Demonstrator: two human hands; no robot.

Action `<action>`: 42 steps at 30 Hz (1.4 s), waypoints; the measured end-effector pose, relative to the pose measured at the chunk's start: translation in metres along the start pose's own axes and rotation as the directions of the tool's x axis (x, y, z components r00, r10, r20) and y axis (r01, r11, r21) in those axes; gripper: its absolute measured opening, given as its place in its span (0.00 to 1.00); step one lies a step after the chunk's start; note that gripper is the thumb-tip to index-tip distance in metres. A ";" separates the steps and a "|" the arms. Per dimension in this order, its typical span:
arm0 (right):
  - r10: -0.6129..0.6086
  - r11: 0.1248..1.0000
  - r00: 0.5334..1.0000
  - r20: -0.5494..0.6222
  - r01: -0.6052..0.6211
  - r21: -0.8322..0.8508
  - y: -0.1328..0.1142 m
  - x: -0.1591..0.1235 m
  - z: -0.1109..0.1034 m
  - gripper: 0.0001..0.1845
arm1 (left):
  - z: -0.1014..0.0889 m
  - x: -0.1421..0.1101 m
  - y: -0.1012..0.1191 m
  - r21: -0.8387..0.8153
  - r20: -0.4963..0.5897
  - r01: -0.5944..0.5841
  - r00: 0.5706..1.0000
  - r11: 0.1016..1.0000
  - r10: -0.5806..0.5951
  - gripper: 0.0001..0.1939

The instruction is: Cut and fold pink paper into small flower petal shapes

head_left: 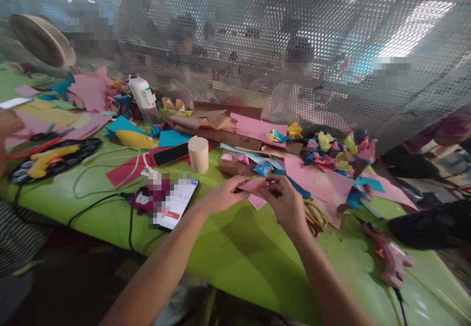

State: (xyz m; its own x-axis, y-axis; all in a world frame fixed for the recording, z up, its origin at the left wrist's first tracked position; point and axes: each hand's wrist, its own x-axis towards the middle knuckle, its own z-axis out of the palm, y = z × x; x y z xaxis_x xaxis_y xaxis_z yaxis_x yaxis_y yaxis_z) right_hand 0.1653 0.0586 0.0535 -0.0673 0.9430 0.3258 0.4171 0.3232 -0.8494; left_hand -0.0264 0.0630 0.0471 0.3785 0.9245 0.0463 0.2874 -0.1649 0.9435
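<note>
A small piece of pink paper [253, 185] is held up over the green table between my two hands. My left hand [230, 192] pinches its left end. At the other end, my right hand [282, 197] grips the paper with thumb and bent fingers. Just past my right wrist lie scissors with yellow handles [315, 211], next to an orange-red handle loop. Beyond my fingers is a small blue bundle [263, 168], with pink pieces [235, 157] near it. Another bit of pink paper lies flat on the table below my hands.
A pink glue gun [395, 262] lies at the right. Left of my hands are a lit phone [180, 203], a dark phone [171, 154], a beige cup [198, 155] and cables. Paper flowers [346, 147] and coloured sheets line the back. Another person's hand [9, 122] is at far left.
</note>
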 end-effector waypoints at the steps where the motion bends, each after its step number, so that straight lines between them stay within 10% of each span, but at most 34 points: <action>1: 0.005 1.000 1.000 -0.005 -0.005 -0.003 -0.001 -0.001 0.000 0.12 | 0.000 0.000 0.002 0.008 0.002 -0.002 1.000 1.000 0.002 0.19; 42: 0.073 0.968 0.997 0.000 -0.071 0.241 0.006 0.005 0.004 0.12 | 0.009 -0.001 0.016 -0.012 -0.036 -0.026 0.999 1.000 0.025 0.14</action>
State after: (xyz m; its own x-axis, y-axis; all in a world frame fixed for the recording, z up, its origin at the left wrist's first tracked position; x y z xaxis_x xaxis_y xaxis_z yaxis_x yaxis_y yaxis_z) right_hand 0.1641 0.0660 0.0485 -0.0362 0.9641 0.2632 0.1897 0.2652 -0.9454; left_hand -0.0145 0.0568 0.0590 0.3540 0.9317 0.0817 0.2672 -0.1844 0.9458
